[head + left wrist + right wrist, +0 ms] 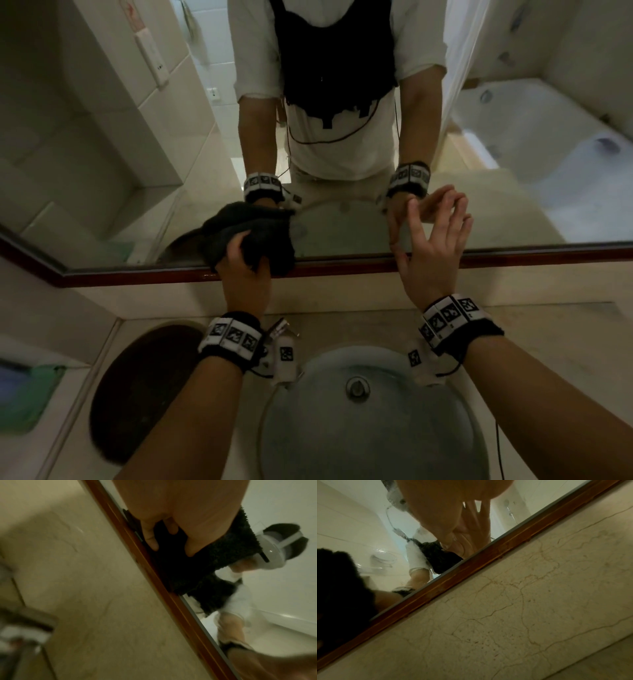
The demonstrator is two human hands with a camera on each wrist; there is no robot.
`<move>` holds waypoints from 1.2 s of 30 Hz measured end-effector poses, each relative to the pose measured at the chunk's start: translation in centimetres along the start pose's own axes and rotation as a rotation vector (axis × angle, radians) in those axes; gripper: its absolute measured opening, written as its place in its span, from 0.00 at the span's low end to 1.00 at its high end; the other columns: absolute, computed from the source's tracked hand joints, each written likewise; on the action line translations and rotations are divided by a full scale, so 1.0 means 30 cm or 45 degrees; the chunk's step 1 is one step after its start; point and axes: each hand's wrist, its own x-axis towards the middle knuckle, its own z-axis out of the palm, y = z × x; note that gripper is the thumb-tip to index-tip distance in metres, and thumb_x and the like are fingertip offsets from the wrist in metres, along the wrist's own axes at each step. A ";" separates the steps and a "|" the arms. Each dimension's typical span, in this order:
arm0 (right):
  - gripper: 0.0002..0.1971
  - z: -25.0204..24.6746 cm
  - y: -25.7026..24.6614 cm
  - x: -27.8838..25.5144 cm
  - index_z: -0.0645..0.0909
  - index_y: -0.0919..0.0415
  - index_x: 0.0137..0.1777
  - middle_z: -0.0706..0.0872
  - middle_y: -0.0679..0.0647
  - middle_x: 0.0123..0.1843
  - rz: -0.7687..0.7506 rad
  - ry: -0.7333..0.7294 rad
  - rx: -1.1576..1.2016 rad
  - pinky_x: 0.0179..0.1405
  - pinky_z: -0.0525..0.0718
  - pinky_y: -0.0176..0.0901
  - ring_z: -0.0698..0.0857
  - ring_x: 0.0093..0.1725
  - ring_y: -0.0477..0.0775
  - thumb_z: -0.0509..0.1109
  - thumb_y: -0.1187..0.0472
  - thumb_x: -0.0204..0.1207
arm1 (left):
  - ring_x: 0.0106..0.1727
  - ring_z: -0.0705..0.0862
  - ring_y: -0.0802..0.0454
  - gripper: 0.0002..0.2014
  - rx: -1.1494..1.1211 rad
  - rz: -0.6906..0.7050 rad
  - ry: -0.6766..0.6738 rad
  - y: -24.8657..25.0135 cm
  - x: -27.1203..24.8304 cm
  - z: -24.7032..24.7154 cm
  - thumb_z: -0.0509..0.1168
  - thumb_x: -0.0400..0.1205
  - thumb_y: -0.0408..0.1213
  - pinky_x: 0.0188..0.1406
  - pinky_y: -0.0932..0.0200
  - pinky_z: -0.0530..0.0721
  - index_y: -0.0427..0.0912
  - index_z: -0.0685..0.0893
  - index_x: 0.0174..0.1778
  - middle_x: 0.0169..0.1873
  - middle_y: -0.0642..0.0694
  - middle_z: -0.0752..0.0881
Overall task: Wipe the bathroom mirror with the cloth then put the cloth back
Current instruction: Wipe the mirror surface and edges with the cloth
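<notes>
Dark cloth [253, 233], bunched in the left hand [239, 270], presses the mirror [342, 229] at its wooden bottom frame [513, 257]. Glass lies free above. Right hand [433, 246] hovers nearby, fingers spread, holding nothing. Wrist views blur.

Dim bathroom: veined beige marble wall [539, 608], a round grey sink [373, 421] in the counter [548, 329]

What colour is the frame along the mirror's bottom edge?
Reddish-brown wooden mirror frame, clearest in the right wrist view.
</notes>
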 end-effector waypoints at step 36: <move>0.36 -0.112 0.008 -0.002 0.68 0.50 0.82 0.56 0.63 0.86 0.040 0.086 0.205 0.75 0.66 0.70 0.57 0.85 0.68 0.76 0.54 0.74 | 0.71 0.73 0.36 0.23 0.119 -0.334 0.010 0.009 0.060 -0.092 0.67 0.81 0.32 0.76 0.47 0.70 0.47 0.74 0.71 0.72 0.32 0.71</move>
